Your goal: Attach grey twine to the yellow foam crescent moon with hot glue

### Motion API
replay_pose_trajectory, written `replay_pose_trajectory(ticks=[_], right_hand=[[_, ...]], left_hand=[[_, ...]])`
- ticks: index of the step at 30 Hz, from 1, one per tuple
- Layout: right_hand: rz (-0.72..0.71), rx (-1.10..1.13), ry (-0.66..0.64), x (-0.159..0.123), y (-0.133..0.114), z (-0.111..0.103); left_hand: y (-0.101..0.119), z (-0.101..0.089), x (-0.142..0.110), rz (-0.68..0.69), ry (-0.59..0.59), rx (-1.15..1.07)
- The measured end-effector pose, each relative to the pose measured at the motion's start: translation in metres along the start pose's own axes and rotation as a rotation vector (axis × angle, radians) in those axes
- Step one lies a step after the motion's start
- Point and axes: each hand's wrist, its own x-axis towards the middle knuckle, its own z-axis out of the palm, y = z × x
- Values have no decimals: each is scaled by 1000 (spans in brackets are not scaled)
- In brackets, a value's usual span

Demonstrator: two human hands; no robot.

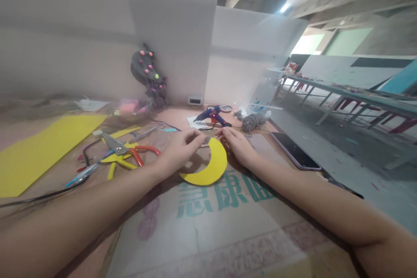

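A yellow crescent moon cutout (217, 166) is in front of me, its upper tip between my two hands. My left hand (187, 144) pinches at that tip from the left, thumb and finger pressed together. From the right, my right hand (237, 142) has its fingertips drawn together beside the same tip. Something small and greyish shows between the fingertips, too small to name. Just beyond the hands lies a blue glue gun (215, 115) with its nozzle pointing left, over a white piece of paper (194, 123).
Orange-handled scissors (121, 147), pliers with yellow handles (122, 164) and a yellow sheet (48, 152) lie left. Grey yarn (254, 121) and a phone (295, 150) are right. A dark crescent with coloured balls (143, 67) leans against the wall. Printed sacking (208, 243) covers the table.
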Motion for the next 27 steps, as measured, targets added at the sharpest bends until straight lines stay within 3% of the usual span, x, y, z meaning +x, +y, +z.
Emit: replay_pose_trajectory(ticks=[5,10,14,16,19,27], right_hand=[[13,-12,-78,-7,-5,0],[-15,-135,-94,-11,-9,1],[-17,-135,-104,-12,-8,2],[-14,-135,-118,-12,-8,2],[-5,-175,-145,-13,-8,3],[25,-241,-193,-14,-3,3]], left_hand=[[0,9,-11,-154,-185,-4],[-1,17,-10,-355,-111,-203],[-4,9,-4,-260,-172,-136],[-7,3,1,-186,-146,-104],[-12,-2,4,-190,-103,-90],[-12,1,0,-87,-49,-30]])
